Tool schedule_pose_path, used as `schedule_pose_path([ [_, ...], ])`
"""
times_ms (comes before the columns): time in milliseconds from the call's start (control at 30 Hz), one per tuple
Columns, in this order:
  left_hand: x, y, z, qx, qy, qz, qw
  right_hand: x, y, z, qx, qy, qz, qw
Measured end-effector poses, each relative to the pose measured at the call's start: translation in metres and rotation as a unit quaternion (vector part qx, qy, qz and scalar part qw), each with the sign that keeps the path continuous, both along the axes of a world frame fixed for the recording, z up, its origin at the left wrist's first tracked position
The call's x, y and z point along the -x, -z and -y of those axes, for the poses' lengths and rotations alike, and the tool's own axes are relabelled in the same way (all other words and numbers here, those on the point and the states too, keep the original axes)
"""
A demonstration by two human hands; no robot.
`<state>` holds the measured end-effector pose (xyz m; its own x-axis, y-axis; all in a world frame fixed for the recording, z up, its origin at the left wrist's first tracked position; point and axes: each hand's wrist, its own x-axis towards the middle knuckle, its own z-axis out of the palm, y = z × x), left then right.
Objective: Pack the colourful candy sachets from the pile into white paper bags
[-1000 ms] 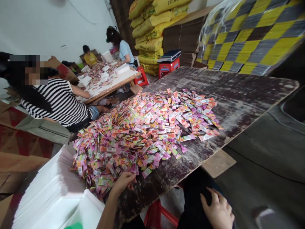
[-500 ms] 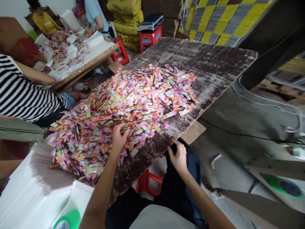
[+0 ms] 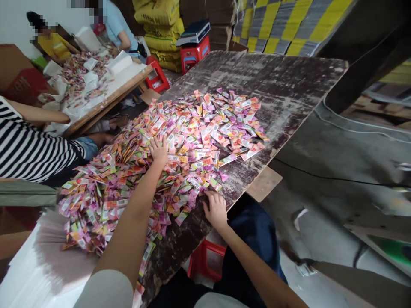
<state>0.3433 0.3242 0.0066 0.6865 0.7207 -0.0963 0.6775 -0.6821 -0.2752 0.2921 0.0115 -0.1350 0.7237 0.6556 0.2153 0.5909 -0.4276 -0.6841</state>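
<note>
A broad heap of small pink, orange and purple packets [image 3: 189,128] covers the left part of a worn dark table [image 3: 289,81]. My left hand [image 3: 158,150] lies on the middle of the heap, palm down with its fingers spread. At the heap's near right edge, close to the table's edge, is my right hand [image 3: 216,208]. Its fingers are apart and slightly curled, with the fingertips by the outermost packets. Neither hand shows anything in its grasp.
White sheets [image 3: 45,265] are stacked at the lower left. A person in a striped shirt [image 3: 28,145] sits at the left. Two people work at another table [image 3: 109,94] behind. Red stools [image 3: 195,53] and yellow sacks [image 3: 160,38] stand at the back.
My left hand has moved forward over the heap and its fingers have spread. My right hand has come from the table's edge onto the tabletop by the packets. The view has shifted slightly.
</note>
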Motion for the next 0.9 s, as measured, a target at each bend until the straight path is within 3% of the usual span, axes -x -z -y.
schedule_pose_path([
  [133,-0.012,0.001,-0.008,-0.026,-0.003,-0.016,1.000,-0.001,-0.005,0.000,0.016,-0.005,0.007,1.000],
  [267,-0.014,-0.003,-0.007,-0.071,0.050,0.000,0.996,-0.003,-0.008,-0.001,0.015,-0.007,-0.004,1.000],
  [433,-0.017,-0.019,-0.010,-0.090,0.088,-0.028,0.992,-0.004,-0.009,-0.002,-0.004,0.002,-0.011,1.000],
  [633,-0.006,-0.060,0.001,-0.108,0.104,-0.015,0.989,-0.005,-0.010,0.000,-0.010,0.005,-0.012,1.000],
  [800,0.011,-0.109,0.019,-0.072,0.064,0.092,0.991,-0.004,-0.008,0.001,-0.002,0.002,-0.010,1.000],
  [900,0.023,-0.140,0.021,-0.015,0.084,0.165,0.983,-0.003,-0.006,0.001,-0.004,0.002,-0.006,1.000],
])
